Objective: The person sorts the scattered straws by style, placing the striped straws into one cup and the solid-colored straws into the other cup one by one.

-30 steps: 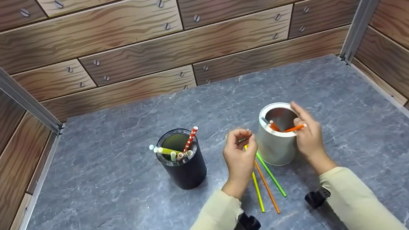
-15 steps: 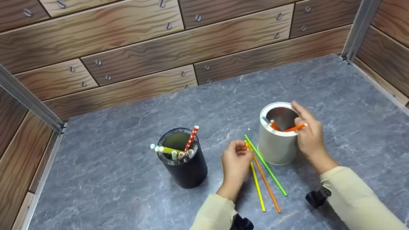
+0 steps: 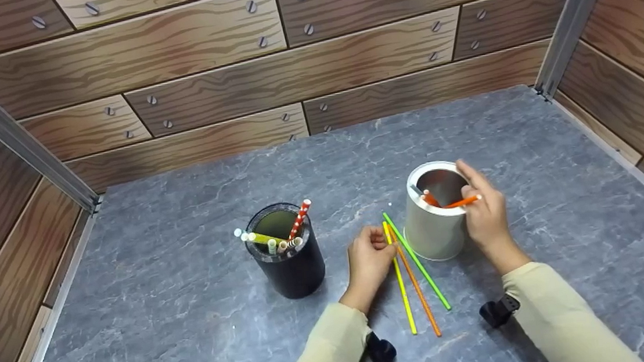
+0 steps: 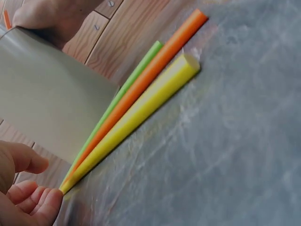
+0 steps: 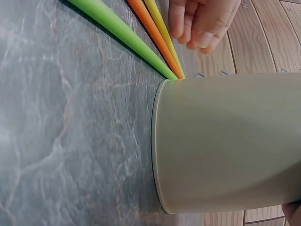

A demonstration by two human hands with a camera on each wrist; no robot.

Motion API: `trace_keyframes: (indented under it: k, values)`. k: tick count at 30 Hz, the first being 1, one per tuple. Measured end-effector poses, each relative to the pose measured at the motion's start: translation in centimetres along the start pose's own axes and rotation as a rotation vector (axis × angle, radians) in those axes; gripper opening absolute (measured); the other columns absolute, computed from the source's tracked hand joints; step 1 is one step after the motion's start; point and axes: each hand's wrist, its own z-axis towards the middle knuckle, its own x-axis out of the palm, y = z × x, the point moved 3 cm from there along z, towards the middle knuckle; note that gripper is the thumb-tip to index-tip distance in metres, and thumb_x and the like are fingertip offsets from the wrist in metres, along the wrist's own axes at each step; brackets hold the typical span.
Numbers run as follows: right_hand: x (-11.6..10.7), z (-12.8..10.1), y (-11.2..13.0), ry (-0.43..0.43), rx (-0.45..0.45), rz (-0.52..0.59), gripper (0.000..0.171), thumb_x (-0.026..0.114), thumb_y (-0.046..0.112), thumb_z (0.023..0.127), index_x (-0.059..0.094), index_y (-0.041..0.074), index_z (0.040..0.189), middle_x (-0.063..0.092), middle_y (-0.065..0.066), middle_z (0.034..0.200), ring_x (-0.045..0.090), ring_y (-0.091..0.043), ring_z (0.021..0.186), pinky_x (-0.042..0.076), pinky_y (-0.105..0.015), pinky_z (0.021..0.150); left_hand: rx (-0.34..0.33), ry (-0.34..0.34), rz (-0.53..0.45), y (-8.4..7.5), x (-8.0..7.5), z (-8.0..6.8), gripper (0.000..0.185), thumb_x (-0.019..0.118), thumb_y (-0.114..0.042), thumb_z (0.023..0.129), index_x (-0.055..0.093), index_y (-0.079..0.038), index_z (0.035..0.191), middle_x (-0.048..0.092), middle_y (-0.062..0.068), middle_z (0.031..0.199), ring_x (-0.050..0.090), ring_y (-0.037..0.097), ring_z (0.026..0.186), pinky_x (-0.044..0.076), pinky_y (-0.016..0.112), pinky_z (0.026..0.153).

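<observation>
My right hand (image 3: 486, 216) grips the side of a white cylindrical canister (image 3: 434, 235), its index finger along the rim. Inside the canister lean several straws; an orange straw (image 3: 463, 201) sticks out over the rim toward that hand. Left of the canister, three straws lie fanned on the tabletop: yellow (image 3: 406, 308), orange (image 3: 426, 306) and green (image 3: 426, 271). My left hand (image 3: 369, 263) is low beside their far ends, fingers loosely bent, with the thumb apart from the fingers in the left wrist view. There, the fingertips (image 4: 49, 205) are right at the yellow straw's far end.
A black cup (image 3: 292, 271) stands left of my left hand, holding several paper straws, among them a red dotted straw (image 3: 300, 219). Wood-patterned walls (image 3: 200, 51) enclose the grey marbled table (image 3: 160, 265) at the back and sides.
My left hand has moved down and left, from beside the canister to low beside the yellow straw, uncovering the straws' far ends. The right hand and canister stay in place.
</observation>
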Motion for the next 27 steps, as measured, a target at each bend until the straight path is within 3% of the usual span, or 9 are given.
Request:
trace_keyframes:
  k: [9, 12, 15, 27]
  values:
    - [0.0, 0.0, 0.0, -0.006, 0.032, -0.033, 0.043, 0.037, -0.005, 0.083, 0.052, -0.013, 0.122, 0.054, -0.030, 0.122, 0.043, 0.014, 0.111, 0.032, -0.008, 0.098, -0.028, 0.039, 0.066, 0.3, 0.5, 0.4, 0.024, 0.072, 0.002, 0.064, 0.062, 0.000, 0.086, 0.064, 0.006, 0.076, 0.059, 0.009, 0.068, 0.049, 0.016, 0.061]
    - [0.0, 0.0, 0.0, -0.006, 0.026, -0.024, 0.041, 0.038, -0.005, 0.084, 0.051, -0.014, 0.122, 0.053, -0.031, 0.122, 0.044, 0.014, 0.110, 0.033, -0.008, 0.098, -0.019, 0.058, 0.079, 0.3, 0.5, 0.5, 0.023, 0.071, 0.004, 0.065, 0.062, 0.000, 0.086, 0.063, 0.004, 0.074, 0.057, 0.008, 0.068, 0.049, 0.016, 0.061]
    - [0.0, 0.0, 0.1, -0.003, 0.016, -0.014, 0.039, 0.039, -0.006, 0.085, 0.051, -0.015, 0.122, 0.053, -0.033, 0.121, 0.045, 0.013, 0.109, 0.033, -0.008, 0.098, 0.038, 0.049, 0.110, 0.8, 0.6, 0.6, 0.022, 0.069, 0.002, 0.064, 0.062, -0.003, 0.084, 0.062, 0.000, 0.071, 0.055, 0.006, 0.065, 0.048, 0.015, 0.059]
    - [0.0, 0.0, 0.1, -0.004, 0.025, -0.019, 0.042, 0.038, -0.007, 0.083, 0.051, -0.014, 0.122, 0.053, -0.031, 0.123, 0.044, 0.013, 0.111, 0.033, -0.009, 0.099, 0.044, 0.031, 0.340, -0.2, 0.4, 1.0, 0.017, 0.066, 0.002, 0.060, 0.069, -0.007, 0.074, 0.056, -0.006, 0.059, 0.042, 0.004, 0.054, 0.036, 0.015, 0.049]
